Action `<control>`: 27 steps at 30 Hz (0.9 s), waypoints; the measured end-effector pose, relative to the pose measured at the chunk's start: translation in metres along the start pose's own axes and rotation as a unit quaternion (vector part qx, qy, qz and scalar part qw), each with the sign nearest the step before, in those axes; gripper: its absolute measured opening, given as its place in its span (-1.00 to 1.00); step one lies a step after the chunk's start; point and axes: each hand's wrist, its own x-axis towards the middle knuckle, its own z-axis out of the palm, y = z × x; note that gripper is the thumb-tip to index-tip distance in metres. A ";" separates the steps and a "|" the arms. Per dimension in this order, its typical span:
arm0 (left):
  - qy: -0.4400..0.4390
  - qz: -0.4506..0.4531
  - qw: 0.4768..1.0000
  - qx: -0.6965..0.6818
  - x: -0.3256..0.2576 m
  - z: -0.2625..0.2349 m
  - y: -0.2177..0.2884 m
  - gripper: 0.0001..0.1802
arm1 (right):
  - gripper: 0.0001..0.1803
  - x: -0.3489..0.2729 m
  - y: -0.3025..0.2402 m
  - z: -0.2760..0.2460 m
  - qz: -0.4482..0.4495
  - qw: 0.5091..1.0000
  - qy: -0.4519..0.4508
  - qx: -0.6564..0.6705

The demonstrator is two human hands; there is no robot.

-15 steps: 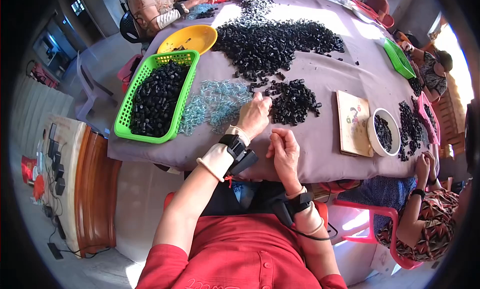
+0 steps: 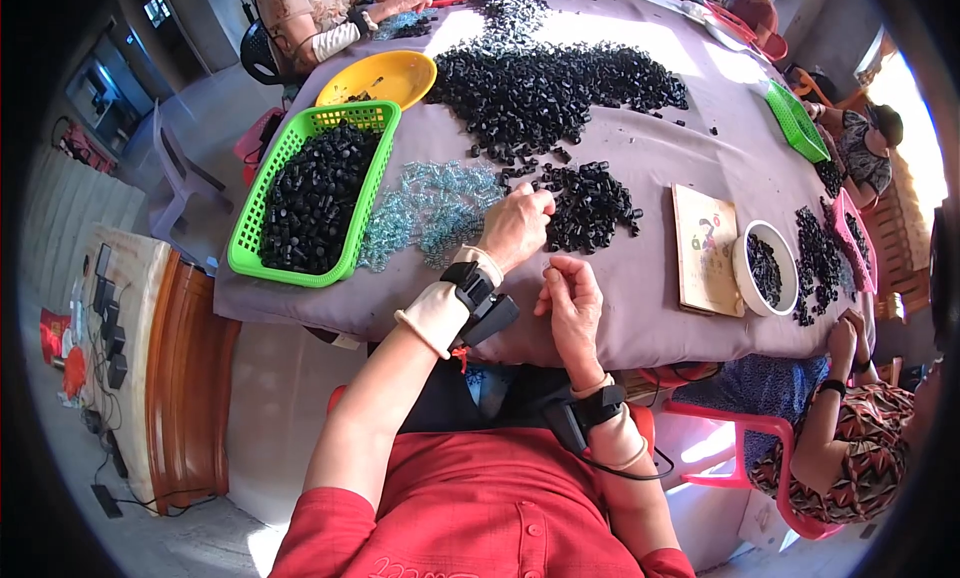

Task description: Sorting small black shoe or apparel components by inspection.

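Observation:
My left hand (image 2: 517,225) is at the left edge of a small pile of short black cylindrical pieces (image 2: 592,206). Its fingers are pinched together, and whatever lies between them is hidden. Closer to me, my right hand (image 2: 573,298) hovers by the table's front edge with thumb and fingers drawn together. Anything in that grip is too small to make out. Left of my left hand spreads a heap of small clear bluish pieces (image 2: 425,206). Beyond it stands a green plastic basket (image 2: 378,183) full of black cylindrical pieces.
A large black heap (image 2: 530,93) covers the middle of the cloth-covered table (image 2: 640,323). At the back left is a yellow plate (image 2: 385,76). To the right lie a worn booklet (image 2: 705,248) and a white bowl (image 2: 741,268) of black pieces. Other people sit around the table.
My left hand has shifted slightly to the right, toward the small black pile. My right hand stays nearly where it was, its fingers still drawn together.

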 end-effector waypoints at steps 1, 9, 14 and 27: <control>-0.022 0.016 1.000 0.004 0.001 0.001 0.000 -0.93 | -0.88 0.000 0.000 0.000 -0.001 1.000 -0.001 -0.003; -0.108 0.025 0.993 0.033 -0.003 0.001 0.005 -0.85 | -0.89 -0.001 0.000 0.001 -0.002 1.000 0.003 -0.009; -0.122 0.033 0.991 0.035 -0.004 -0.001 0.003 -0.82 | -0.89 -0.001 0.002 0.002 -0.004 1.000 0.002 -0.016; -0.025 0.078 0.996 -0.029 -0.007 -0.011 0.003 -0.79 | -0.91 -0.002 0.003 0.005 -0.012 1.000 0.019 0.005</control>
